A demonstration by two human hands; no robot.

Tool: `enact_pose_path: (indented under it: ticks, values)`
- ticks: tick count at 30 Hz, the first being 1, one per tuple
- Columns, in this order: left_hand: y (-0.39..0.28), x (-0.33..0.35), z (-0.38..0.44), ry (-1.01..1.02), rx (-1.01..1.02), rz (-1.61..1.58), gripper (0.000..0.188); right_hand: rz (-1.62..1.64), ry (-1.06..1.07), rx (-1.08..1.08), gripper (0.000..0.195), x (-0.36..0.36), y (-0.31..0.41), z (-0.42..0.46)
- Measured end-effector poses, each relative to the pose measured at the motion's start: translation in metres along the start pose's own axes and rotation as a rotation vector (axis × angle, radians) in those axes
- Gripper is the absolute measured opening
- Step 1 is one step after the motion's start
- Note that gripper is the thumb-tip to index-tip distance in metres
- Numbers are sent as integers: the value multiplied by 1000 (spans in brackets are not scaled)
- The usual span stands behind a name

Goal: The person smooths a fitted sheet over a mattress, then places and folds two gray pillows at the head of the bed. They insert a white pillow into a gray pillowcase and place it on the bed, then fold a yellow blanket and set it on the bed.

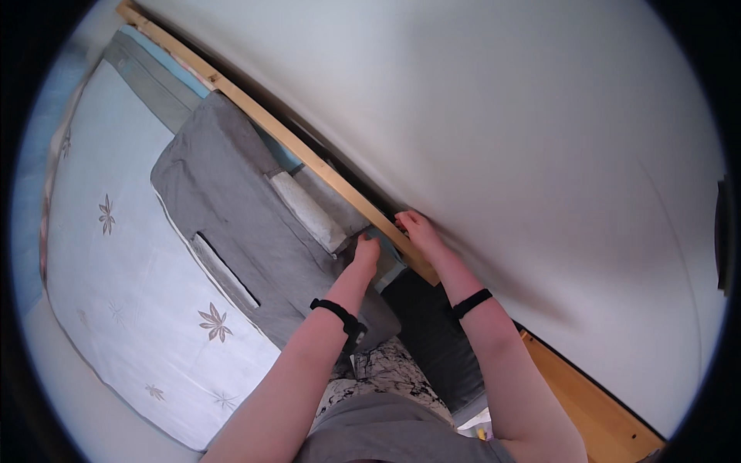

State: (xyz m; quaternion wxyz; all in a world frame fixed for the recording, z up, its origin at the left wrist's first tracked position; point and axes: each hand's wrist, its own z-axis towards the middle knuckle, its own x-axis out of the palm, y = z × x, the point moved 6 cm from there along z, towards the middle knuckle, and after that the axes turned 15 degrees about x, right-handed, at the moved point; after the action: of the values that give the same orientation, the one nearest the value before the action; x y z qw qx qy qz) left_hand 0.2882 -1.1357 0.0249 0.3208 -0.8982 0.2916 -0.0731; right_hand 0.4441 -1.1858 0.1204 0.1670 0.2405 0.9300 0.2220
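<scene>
A grey fabric cover (231, 185) with a slit and a pale rolled edge (307, 211) lies over the side of a white mattress (133, 260) printed with brown leaves. Along the wall runs a wooden rail (278, 130). My left hand (366, 253) is at the grey cloth on the mattress side of the rail, fingers bent; whether it grips the cloth is unclear. My right hand (418, 230) is on the wall side of the rail near its lower end, fingers curled in the narrow gap. What its fingertips touch is hidden.
A white wall (550, 144) rises close behind the rail. Dark fabric (434, 324) lies below the rail's end, and an orange-brown wooden board (579, 393) stands at the lower right. Light blue and grey-green cloth (153, 81) shows at the far upper left.
</scene>
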Motion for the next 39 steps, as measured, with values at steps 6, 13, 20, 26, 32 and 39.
enact_pose_path:
  ticks: [6, 13, 20, 26, 32, 39]
  values:
    - [17, 12, 18, -312, -301, -738, 37, 24, 0, 49, 37, -11, -30, 12]
    - [13, 10, 48, -383, -210, -940, 42, -65, 41, 56, 38, -2, -27, 11]
    - [-10, 18, 32, -380, -386, -1013, 31, -67, 15, 89, 46, -8, -25, 15]
    - [11, 5, 57, -413, -369, -945, 36, -177, 62, 27, 50, 7, 18, 8]
    - [43, 25, 85, -264, -317, -1071, 15, -373, 33, -24, 54, 21, 32, 29]
    - [14, 9, 39, -262, -382, -821, 18, -517, 4, 78, 58, 27, 42, 22]
